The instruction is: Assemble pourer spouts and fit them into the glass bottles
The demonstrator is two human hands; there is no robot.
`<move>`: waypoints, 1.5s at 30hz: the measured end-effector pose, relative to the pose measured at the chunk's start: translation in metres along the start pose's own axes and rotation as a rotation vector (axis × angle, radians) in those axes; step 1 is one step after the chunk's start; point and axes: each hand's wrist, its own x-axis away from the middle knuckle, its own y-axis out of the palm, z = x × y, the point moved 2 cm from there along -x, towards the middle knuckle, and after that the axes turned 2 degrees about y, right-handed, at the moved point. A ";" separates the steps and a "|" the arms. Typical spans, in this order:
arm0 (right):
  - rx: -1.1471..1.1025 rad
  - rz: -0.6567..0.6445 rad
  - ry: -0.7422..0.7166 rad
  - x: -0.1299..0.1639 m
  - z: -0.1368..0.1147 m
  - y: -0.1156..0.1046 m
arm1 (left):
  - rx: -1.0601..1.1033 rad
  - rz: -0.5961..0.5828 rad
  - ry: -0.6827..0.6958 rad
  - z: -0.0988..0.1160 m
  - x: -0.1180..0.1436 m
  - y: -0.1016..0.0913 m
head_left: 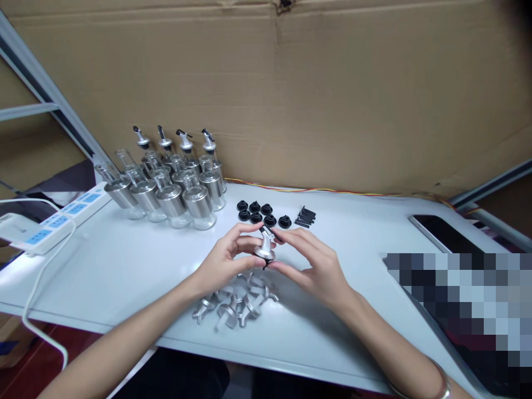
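Between both hands, above the middle of the table, is a silver bottle pourer [266, 246] with a black flap on top and a black stopper below. My left hand [233, 252] grips it from the left with thumb and fingers. From the other side my right hand [311, 257] pinches it, fingertips at the black flap and thumb near the base. Just below the hands lies a pile of silver pourer spouts [236, 305]. Beyond them are several black stoppers [266, 209] and a small stack of black flaps [306, 216].
Glass bottles with steel sleeves [169, 194] crowd the back left, some topped with pourers [185, 141]. A white power strip [62, 219] and its cable lie at the left edge. A phone [444, 235] rests at the right. Cardboard [332, 100] walls the back.
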 end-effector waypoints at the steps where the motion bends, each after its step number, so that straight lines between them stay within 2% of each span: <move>1: 0.011 0.006 -0.012 0.000 0.000 -0.001 | 0.001 -0.002 -0.005 0.000 0.000 0.000; 13: 0.074 0.017 -0.124 0.000 0.001 -0.002 | 0.036 0.024 -0.101 0.001 0.001 0.001; 37: 0.186 -0.022 -0.236 -0.004 -0.003 -0.009 | 0.053 0.043 -0.148 0.002 0.001 0.000; 45: 0.208 0.015 -0.286 -0.004 -0.006 -0.008 | 0.031 0.035 -0.159 0.000 0.002 0.001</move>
